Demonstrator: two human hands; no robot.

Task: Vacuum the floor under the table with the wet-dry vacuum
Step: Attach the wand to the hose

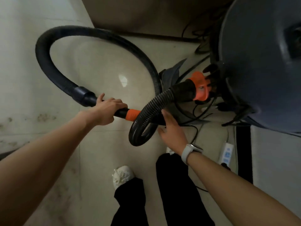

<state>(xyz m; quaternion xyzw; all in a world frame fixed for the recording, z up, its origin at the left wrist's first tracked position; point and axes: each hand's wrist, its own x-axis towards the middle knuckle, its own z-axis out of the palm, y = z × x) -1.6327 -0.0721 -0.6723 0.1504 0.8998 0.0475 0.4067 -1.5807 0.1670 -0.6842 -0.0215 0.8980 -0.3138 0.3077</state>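
A black ribbed vacuum hose (53,38) loops over the tiled floor in a big arc. My left hand (106,110) grips its rigid black handle tube just before an orange collar (132,115). A second ribbed hose section (151,106) curls from that collar up to an orange connector (199,87) by the round dark table (260,62) at the right. My right hand (172,128), fingers straight, reaches toward that curled hose and touches it from below. The vacuum's body is not clearly visible.
Black cables (195,115) tangle on the floor beneath the table. A white power strip (227,153) lies at the right by a dark table leg (244,154). A brown cabinet (146,12) stands at the back. My feet and black trousers (130,201) are below.
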